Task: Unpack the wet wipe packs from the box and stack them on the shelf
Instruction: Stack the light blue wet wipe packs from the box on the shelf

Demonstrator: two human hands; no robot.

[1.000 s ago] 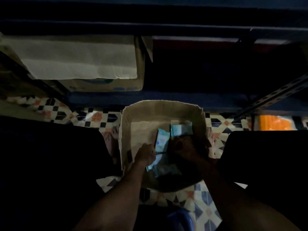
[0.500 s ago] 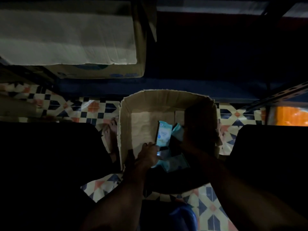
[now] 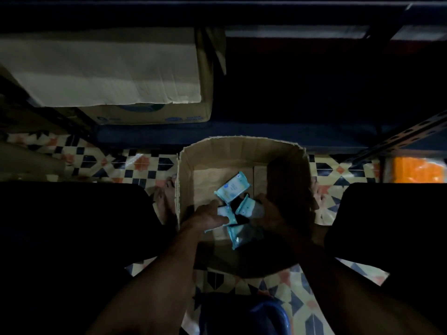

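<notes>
An open cardboard box [image 3: 242,147] stands on the tiled floor between my knees. Inside it lie several pale blue wet wipe packs. One pack [image 3: 232,189] lies tilted in the middle of the box, another pack [image 3: 244,234] lies nearer me. My left hand [image 3: 208,217] reaches into the box and grips a pack [image 3: 223,211] at its left side. My right hand [image 3: 266,215] holds a pack [image 3: 250,206] from the right. The dark shelf [image 3: 302,97] runs beyond the box, its right part in deep shadow.
A big cardboard carton [image 3: 108,76] with an open flap sits on the shelf at the left. A perforated metal upright [image 3: 399,139] slants at the right, with something orange [image 3: 413,169] behind it. My dark knees flank the box. A blue object [image 3: 261,315] lies below.
The upright pack has tipped over to the right and lies tilted. Both hands have closed in on the packs in the middle of the box. The view has shifted slightly.
</notes>
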